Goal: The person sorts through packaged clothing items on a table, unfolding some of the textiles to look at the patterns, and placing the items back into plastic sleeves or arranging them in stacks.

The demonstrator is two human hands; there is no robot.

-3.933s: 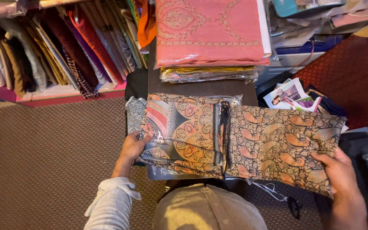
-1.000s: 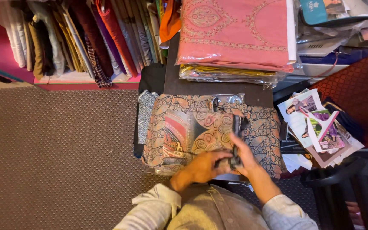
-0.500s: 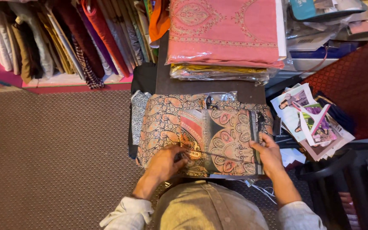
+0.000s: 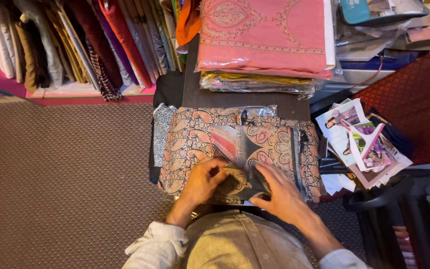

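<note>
Lying crosswise: folded paisley cloth (image 4: pixel 255 149)

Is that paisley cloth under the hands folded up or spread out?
Folded. The paisley cloth lies as a compact layered rectangle on the dark table, with both the left hand and right hand pressing on it.

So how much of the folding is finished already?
Mostly done, it seems. The paisley cloth already lies folded into a neat block on the dark table. In hand: the left hand and right hand press the striped top piece down at its near edge. Left: it isn't stacked with the wrapped pink cloth behind it.
</note>
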